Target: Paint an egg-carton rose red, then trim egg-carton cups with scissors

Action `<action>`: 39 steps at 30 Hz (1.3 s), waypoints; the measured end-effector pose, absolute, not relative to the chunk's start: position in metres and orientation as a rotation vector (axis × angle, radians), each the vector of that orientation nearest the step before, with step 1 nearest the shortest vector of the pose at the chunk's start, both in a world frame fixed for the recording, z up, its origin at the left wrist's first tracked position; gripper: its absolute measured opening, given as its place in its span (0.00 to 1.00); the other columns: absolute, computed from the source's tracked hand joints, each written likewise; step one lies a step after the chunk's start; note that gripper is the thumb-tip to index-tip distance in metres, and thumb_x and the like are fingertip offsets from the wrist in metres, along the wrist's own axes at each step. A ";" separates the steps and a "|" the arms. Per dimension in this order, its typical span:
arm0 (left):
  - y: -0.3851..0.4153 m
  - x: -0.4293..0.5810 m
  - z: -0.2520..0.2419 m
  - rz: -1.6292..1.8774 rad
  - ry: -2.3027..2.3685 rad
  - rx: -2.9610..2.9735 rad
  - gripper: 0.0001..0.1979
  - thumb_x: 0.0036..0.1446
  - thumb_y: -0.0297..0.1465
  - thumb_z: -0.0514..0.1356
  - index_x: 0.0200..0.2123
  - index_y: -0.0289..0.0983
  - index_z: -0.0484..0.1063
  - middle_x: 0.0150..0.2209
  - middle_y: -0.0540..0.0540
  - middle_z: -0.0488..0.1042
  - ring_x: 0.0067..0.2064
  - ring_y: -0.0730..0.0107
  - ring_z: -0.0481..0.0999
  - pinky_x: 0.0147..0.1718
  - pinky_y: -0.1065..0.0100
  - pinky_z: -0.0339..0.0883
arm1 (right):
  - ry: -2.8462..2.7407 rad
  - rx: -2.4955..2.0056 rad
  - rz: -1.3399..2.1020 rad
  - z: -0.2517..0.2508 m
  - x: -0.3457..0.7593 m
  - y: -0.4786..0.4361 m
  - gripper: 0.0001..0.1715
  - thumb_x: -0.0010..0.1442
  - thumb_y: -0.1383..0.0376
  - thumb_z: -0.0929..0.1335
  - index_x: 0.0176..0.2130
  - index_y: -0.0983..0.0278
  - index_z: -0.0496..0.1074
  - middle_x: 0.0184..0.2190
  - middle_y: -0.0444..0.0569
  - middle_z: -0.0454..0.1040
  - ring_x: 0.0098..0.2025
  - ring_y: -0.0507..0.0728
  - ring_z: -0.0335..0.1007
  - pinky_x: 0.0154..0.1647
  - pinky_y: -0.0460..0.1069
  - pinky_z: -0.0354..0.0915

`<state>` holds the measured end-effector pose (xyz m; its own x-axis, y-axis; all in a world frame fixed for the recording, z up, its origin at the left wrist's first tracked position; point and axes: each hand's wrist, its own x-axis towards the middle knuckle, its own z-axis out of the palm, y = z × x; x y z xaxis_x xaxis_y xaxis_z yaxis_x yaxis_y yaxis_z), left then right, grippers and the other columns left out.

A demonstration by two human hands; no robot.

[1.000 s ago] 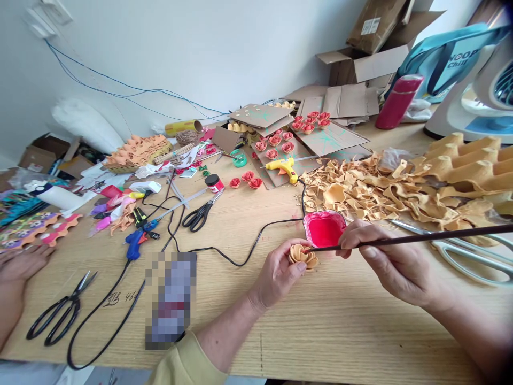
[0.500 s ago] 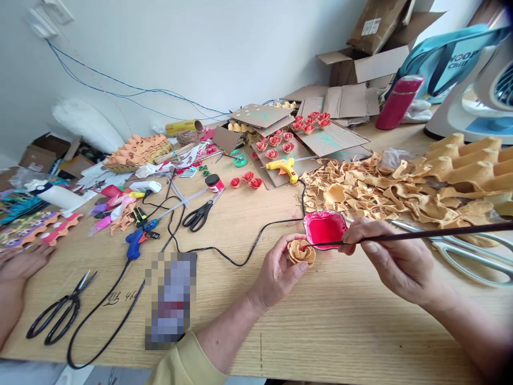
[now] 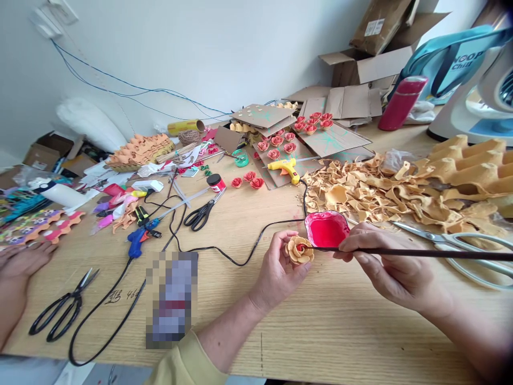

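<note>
Between the fingers and thumb of my left hand is a tan paper flower with layered petals and red paint at its centre. My right hand pinches a dark paintbrush, held nearly level, its tip at the middle of the flower. Just behind the flower stands a small dish of red paint, its pale rim smeared with red. Several red-painted flowers sit farther back on the table and on cardboard pieces.
Tan carton scraps and pale-handled scissors lie at the right. A yellow glue gun, a blue glue gun, black scissors and cords spread across the table. Another person's hand rests at the far left.
Red paint shows more widely in the flower's centre. My right hand and the brush have tilted slightly, the handle dropping at the right.
</note>
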<state>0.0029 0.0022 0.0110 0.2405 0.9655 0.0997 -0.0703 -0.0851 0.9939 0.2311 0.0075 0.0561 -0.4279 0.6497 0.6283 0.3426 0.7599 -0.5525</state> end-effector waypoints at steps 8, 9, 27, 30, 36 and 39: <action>0.001 0.006 0.011 1.126 1.029 1.404 0.24 0.51 0.29 0.69 0.49 0.40 0.62 0.42 0.47 0.71 0.42 0.70 0.73 0.42 0.70 0.69 | -2.096 -0.687 0.352 0.060 0.226 0.005 0.12 0.65 0.71 0.66 0.47 0.59 0.71 0.35 0.47 0.79 0.35 0.56 0.75 0.40 0.52 0.69; 0.000 0.006 0.012 1.120 1.042 1.407 0.24 0.51 0.28 0.69 0.49 0.40 0.62 0.41 0.47 0.72 0.42 0.69 0.73 0.42 0.70 0.69 | -2.090 -0.685 0.353 0.061 0.225 0.004 0.12 0.65 0.71 0.66 0.47 0.60 0.72 0.35 0.47 0.79 0.36 0.56 0.76 0.41 0.52 0.69; 0.002 0.005 0.010 1.153 1.074 1.483 0.25 0.49 0.28 0.69 0.51 0.37 0.67 0.49 0.41 0.72 0.47 0.63 0.76 0.46 0.66 0.73 | -2.155 -0.581 0.257 0.060 0.223 0.005 0.13 0.67 0.71 0.64 0.51 0.63 0.70 0.35 0.49 0.79 0.37 0.56 0.76 0.47 0.52 0.68; 0.001 0.006 0.010 1.153 1.035 1.431 0.25 0.49 0.27 0.69 0.50 0.38 0.66 0.47 0.43 0.73 0.46 0.65 0.76 0.44 0.68 0.73 | -2.101 -0.596 0.318 0.058 0.225 0.006 0.12 0.67 0.71 0.64 0.49 0.63 0.71 0.35 0.50 0.78 0.36 0.56 0.76 0.44 0.52 0.69; 0.003 0.004 0.009 1.157 1.037 1.373 0.27 0.49 0.28 0.70 0.51 0.39 0.64 0.46 0.45 0.70 0.44 0.68 0.74 0.40 0.71 0.71 | -2.035 -0.720 0.347 0.052 0.235 0.010 0.12 0.66 0.71 0.66 0.49 0.61 0.71 0.35 0.48 0.78 0.36 0.56 0.75 0.41 0.52 0.68; 0.005 0.003 0.006 1.163 1.044 1.326 0.30 0.50 0.28 0.70 0.54 0.39 0.62 0.46 0.46 0.69 0.43 0.70 0.72 0.39 0.71 0.71 | -2.001 -0.805 0.327 0.051 0.236 0.011 0.12 0.67 0.70 0.65 0.49 0.61 0.71 0.36 0.47 0.78 0.36 0.55 0.75 0.40 0.51 0.69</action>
